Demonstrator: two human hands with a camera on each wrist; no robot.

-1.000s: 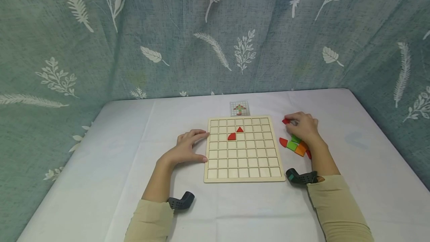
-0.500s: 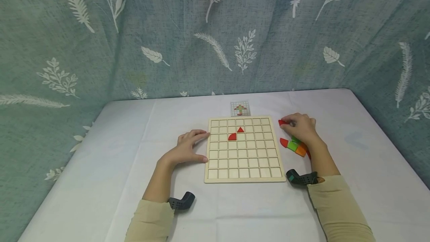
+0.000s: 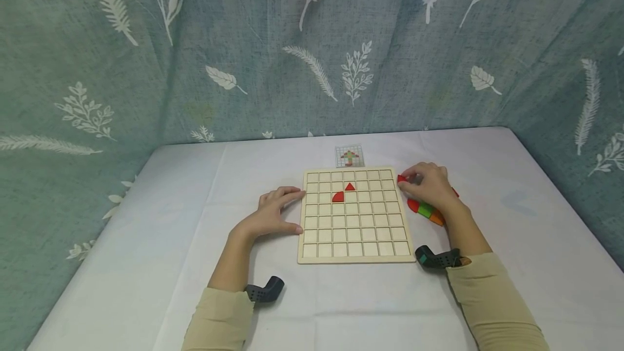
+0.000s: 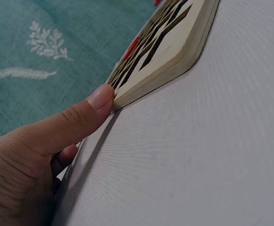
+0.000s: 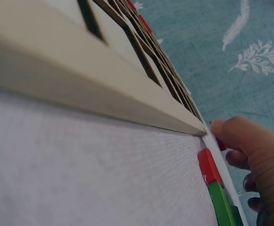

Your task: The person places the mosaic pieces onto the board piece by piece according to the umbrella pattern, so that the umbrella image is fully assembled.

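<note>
A wooden grid board [image 3: 353,260] lies flat on the white table. In its upper cells are a red triangle [image 3: 350,187] and a red quarter-round piece [image 3: 338,197]. My left hand [image 3: 268,213] rests at the board's left edge, thumb and index finger spread apart; the thumb [image 4: 99,99] touches the rim in the left wrist view. Just off the right edge, my right hand [image 3: 432,184] pinches a small red piece [image 3: 401,179] between thumb and fingers. Its shape is partly covered by the fingertips.
Beneath the right hand lie loose pieces: a red one with a rounded end [image 3: 413,205], a green one [image 3: 426,210] and an orange one [image 3: 436,219], others partly hidden. A small pattern card [image 3: 349,156] lies behind the board. A patterned curtain [image 3: 263,69] hangs behind the table.
My right hand has moved left toward the board with the red piece, coming away from the loose pieces. The left hand has stayed at the board's edge.
</note>
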